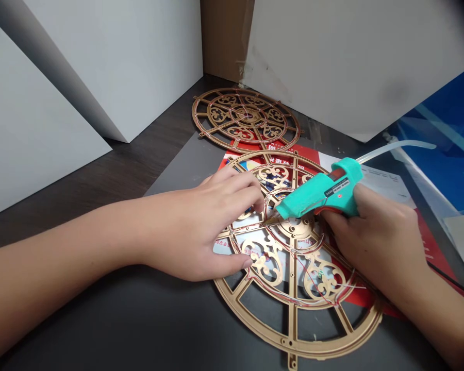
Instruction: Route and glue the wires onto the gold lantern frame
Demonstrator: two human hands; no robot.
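My right hand (386, 237) is closed around the handle of a teal hot glue gun (325, 190), with a finger at its orange trigger. A clear glue stick (398, 145) bends out of the back. The gun's nozzle points down at the inner ring of a round gold openwork frame (293, 288). My left hand (216, 221) holds the left side of this frame, its fingers bent close to the nozzle and its thumb on a scroll ornament. Thin red and white wires (301, 265) run along the rings and spokes. The exact spot under my left fingertips is hidden.
A second gold frame (247, 118) with wires lies behind. Red and white printed sheets (386, 180) lie beneath the near frame on a dark mat (170, 319). White panels (112, 56) stand at the back left, another white panel (332, 62) behind. A black cord (452, 281) trails at right.
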